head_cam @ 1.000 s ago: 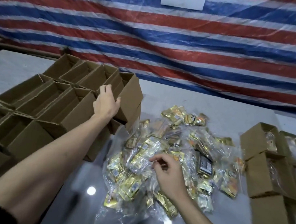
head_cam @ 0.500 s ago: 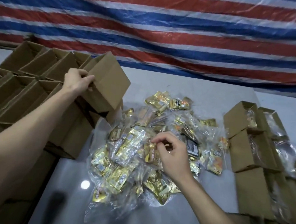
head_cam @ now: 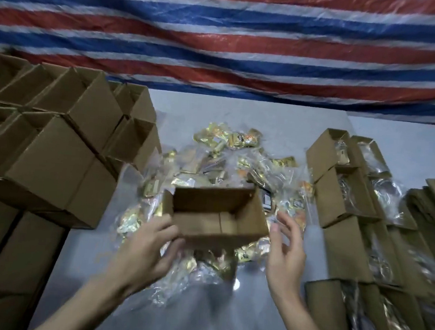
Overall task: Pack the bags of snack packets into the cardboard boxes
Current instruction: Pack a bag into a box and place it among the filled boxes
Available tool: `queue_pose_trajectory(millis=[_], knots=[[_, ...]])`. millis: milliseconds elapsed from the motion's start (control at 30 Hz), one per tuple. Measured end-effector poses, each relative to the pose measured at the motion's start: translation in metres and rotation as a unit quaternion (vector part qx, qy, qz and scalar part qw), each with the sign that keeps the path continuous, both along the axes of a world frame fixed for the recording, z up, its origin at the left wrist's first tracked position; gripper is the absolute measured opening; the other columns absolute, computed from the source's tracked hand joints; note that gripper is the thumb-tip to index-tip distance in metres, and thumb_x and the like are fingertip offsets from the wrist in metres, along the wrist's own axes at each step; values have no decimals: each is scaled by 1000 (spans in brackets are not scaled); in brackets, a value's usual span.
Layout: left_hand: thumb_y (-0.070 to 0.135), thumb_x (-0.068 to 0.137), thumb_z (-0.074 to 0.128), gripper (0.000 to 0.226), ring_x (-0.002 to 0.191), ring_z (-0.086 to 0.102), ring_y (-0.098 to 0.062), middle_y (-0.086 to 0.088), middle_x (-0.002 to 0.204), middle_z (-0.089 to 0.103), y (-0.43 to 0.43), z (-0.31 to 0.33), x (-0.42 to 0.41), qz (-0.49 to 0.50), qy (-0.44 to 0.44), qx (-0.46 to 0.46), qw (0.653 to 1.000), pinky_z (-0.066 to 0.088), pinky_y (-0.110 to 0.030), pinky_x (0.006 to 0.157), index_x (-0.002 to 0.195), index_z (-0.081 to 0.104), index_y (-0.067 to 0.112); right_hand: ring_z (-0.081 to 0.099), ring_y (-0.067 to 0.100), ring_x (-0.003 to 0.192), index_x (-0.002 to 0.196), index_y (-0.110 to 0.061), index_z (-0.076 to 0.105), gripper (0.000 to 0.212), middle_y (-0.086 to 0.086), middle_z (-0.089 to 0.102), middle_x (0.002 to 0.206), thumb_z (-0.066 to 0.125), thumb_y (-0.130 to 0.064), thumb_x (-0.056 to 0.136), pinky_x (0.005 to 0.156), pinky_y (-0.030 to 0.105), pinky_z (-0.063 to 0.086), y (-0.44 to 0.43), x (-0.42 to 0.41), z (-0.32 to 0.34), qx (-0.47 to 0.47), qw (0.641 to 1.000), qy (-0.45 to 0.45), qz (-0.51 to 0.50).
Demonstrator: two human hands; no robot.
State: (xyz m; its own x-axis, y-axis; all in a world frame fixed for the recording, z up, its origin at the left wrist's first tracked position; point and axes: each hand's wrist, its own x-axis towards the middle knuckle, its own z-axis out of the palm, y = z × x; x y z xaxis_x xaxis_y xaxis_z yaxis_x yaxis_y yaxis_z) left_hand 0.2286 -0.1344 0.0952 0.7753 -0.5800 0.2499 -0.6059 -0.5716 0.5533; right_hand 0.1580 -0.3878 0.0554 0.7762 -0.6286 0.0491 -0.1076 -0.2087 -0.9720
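Observation:
My left hand [head_cam: 151,248] grips an open, empty cardboard box [head_cam: 215,213] by its near left corner, above the pile. My right hand [head_cam: 286,249] hovers just right of the box with fingers spread and relaxed, holding nothing. Beneath and behind the box lies a heap of clear bags of gold snack packets [head_cam: 227,160] on the grey table [head_cam: 266,116]. The box hides the middle of the heap.
A stack of empty open boxes [head_cam: 58,140] fills the left side. On the right stand rows of boxes holding bagged packets [head_cam: 348,189]. A red, white and blue striped tarp [head_cam: 225,36] hangs behind the table.
My left hand has carried one box from the left stack to the centre, over the pile. My right hand has left the bags and moved beside the box.

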Motion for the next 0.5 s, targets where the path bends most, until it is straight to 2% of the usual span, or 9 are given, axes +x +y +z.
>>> queue_pose_trajectory(millis=[100,133,200,233,300,367,400,500], knots=[[21,91,58,15,82,54,-18,0,85,54,-21,-60,-52,-104,14,39,994,50,-33,63,78,60,15,54,-8,113,126,-37,56,40,-30,57,121,54,-55,91,82,14,47,-17,-33,-26,26,997,73,-19],[22,93,58,12,93,56,-17,1,91,58,-28,-81,-68,-132,27,56,989,51,-32,69,83,64,17,56,-5,111,124,-37,56,39,-27,59,118,58,-54,89,83,19,48,-23,-45,-38,33,993,112,-17],[29,99,47,24,116,55,-14,3,110,63,-39,-114,-95,-144,90,85,982,51,-29,84,100,70,21,62,11,107,113,-31,61,24,-11,65,112,67,-37,91,84,31,53,-33,-64,-65,28,982,187,-22],[30,99,44,28,116,58,-13,4,113,63,-44,-125,-104,-137,109,92,980,51,-27,83,102,71,21,64,17,104,107,-28,63,17,-3,67,108,70,-26,91,83,32,55,-38,-73,-77,17,977,213,-27],[30,91,49,25,92,65,-9,6,99,64,-52,-138,-116,-116,135,77,981,52,-22,65,88,72,20,66,19,96,99,-25,65,13,5,69,102,69,-14,91,75,17,52,-47,-82,-97,8,970,242,-35],[32,86,51,23,72,59,-4,11,83,55,-60,-145,-122,-78,113,34,990,47,-16,52,72,68,23,65,15,93,98,-24,65,14,5,69,102,67,-12,91,69,6,46,-59,-77,-107,-10,964,263,-35],[33,89,50,27,71,56,-3,12,81,52,-64,-149,-125,-65,106,27,992,46,-15,51,71,67,24,64,15,94,99,-24,64,15,4,68,103,66,-11,91,72,8,46,-68,-70,-110,-28,962,268,-35],[41,103,33,48,76,54,-4,9,82,58,-75,-166,-139,-21,96,7,995,47,-16,58,76,68,23,62,22,103,109,-18,62,18,3,65,108,65,-13,91,90,34,51,-107,-33,-124,-58,958,278,-30]])
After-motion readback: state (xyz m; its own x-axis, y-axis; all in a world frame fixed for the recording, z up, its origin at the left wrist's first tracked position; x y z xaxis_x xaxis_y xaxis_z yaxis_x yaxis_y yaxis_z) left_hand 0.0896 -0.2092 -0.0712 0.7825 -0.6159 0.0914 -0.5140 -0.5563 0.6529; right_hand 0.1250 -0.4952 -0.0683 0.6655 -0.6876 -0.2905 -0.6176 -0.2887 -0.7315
